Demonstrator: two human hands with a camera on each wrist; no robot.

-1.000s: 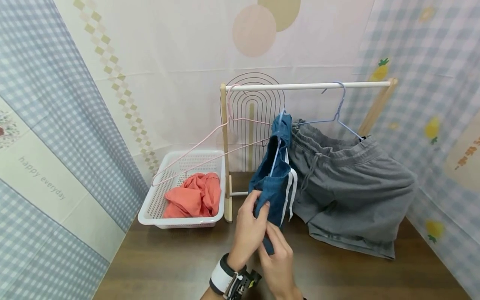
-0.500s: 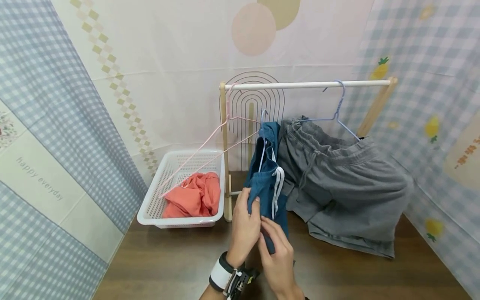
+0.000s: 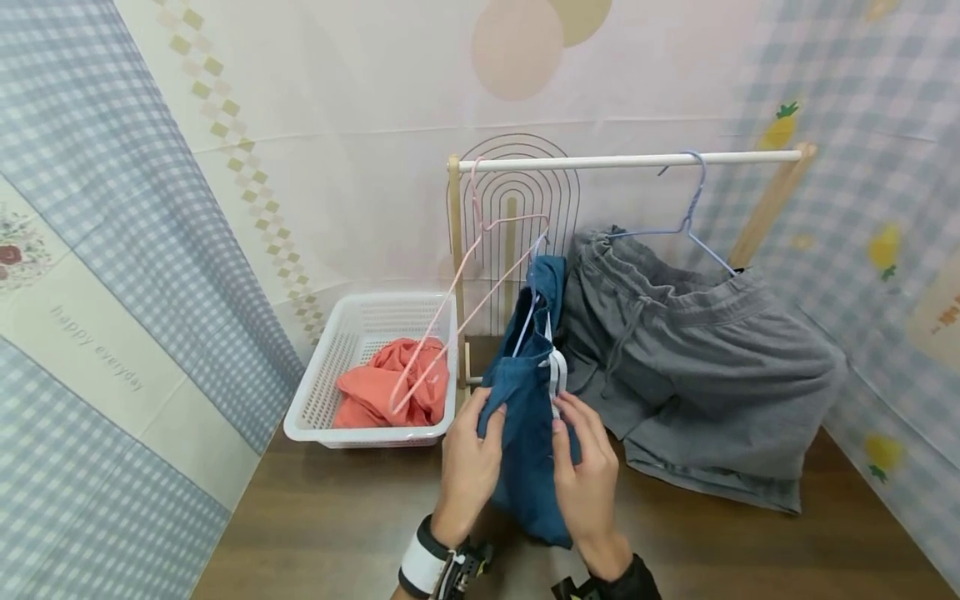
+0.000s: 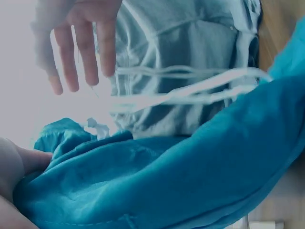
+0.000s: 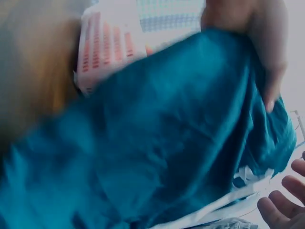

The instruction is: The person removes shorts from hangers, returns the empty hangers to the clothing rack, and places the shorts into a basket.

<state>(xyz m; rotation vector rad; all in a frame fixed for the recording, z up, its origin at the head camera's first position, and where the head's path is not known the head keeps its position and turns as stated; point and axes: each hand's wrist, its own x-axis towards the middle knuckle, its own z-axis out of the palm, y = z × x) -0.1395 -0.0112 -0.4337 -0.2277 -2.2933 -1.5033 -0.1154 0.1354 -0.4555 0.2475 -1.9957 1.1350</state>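
Observation:
Blue shorts (image 3: 525,475) with a white drawstring (image 3: 557,379) hang in front of the rack, a light-blue wire hanger (image 3: 526,321) inside their waistband. My left hand (image 3: 471,467) pinches the waistband's near left edge between thumb and fingers. My right hand (image 3: 588,467) is at the right side of the shorts beside the drawstring. In the left wrist view the right hand's fingers (image 4: 86,52) are straight and apart from the cloth. The hanger's upper end overlaps a pink wire hanger (image 3: 465,258), which hangs from the rack's left end.
A white rack bar (image 3: 585,162) on wooden posts crosses the back. Grey shorts (image 3: 697,383) hang from a blue hanger (image 3: 693,200) on the right. A white basket (image 3: 300,417) with coral cloth (image 3: 382,383) stands left on the brown table (image 3: 315,517).
My right hand has moved from under my left hand to the right, off the lower cloth. The blue shorts have shifted left and opened out. The pink hanger has swung right.

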